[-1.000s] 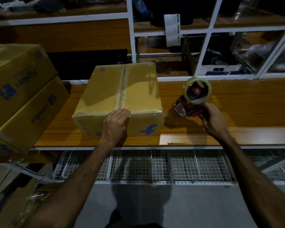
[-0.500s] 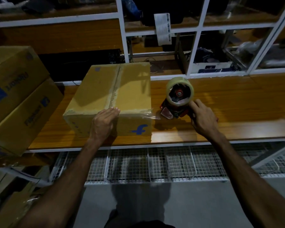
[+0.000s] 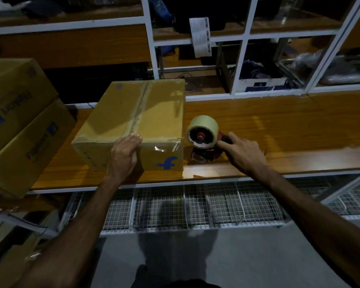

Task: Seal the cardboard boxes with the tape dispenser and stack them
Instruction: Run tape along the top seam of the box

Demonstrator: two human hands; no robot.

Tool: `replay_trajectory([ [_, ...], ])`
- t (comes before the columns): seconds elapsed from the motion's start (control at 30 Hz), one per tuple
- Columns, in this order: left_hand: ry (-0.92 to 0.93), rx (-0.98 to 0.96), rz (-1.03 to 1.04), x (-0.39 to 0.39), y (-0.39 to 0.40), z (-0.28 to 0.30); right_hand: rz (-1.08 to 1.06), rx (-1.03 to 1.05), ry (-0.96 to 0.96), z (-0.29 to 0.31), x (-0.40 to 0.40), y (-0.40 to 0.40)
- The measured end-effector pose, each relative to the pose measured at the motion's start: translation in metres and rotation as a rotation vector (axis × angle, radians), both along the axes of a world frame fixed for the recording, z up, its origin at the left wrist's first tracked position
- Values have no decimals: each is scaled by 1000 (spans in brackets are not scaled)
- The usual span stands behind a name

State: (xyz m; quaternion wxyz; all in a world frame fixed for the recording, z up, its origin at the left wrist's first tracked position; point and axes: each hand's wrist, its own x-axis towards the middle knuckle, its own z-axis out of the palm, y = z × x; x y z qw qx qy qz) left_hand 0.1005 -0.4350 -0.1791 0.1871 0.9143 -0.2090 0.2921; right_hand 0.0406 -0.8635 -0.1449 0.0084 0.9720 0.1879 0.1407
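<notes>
A brown cardboard box (image 3: 116, 113) with a blue logo stands on the wooden table (image 3: 279, 132); clear tape runs along its top seam and over the near right corner. My left hand (image 3: 124, 154) lies flat against the box's near face, fingertips over the top edge at the seam. Right of the box, the tape dispenser (image 3: 203, 132), red with a pale tape roll, sits on the table. My right hand (image 3: 243, 152) grips its handle from behind, thumb and index finger reaching toward the roll.
Two more brown boxes, upper (image 3: 15, 96) and lower (image 3: 29, 146), are stacked tilted at the left. A white shelf frame (image 3: 243, 48) with dark clutter rises behind the table. Wire baskets (image 3: 195, 206) hang under the table's front edge.
My right hand brought the dispenser down from mid-air onto the table beside the box. The tape strand that stretched from box corner to dispenser is gone. My left hand stays on the box.
</notes>
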Motion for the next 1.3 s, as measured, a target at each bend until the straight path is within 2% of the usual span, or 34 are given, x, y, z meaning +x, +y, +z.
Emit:
replay_trajectory([
  [0.13,12,-54,14,-4,-6,-2,-32,-51,35,-1,5,11],
  [0.2,23,-74,28,-4,-6,-2,-53,-145,57,-3,6,11],
  [0.3,19,-86,31,-2,-6,-5,-103,-185,150,-20,-2,-6],
  [0.4,11,-115,55,-1,-9,-8,-190,-16,187,-34,-7,-20],
  [0.53,34,-138,122,-6,-24,-4,-331,354,239,-45,13,-21],
  [0.7,24,26,106,-17,-42,4,-389,761,406,-59,42,-14],
  [0.87,13,139,3,-25,-80,11,-435,1025,503,-64,61,0],
  [1.1,-10,225,-111,-20,-109,23,-479,1155,578,-66,77,21],
  [1.3,24,159,-105,-21,-110,31,-507,1188,605,-70,81,28],
])
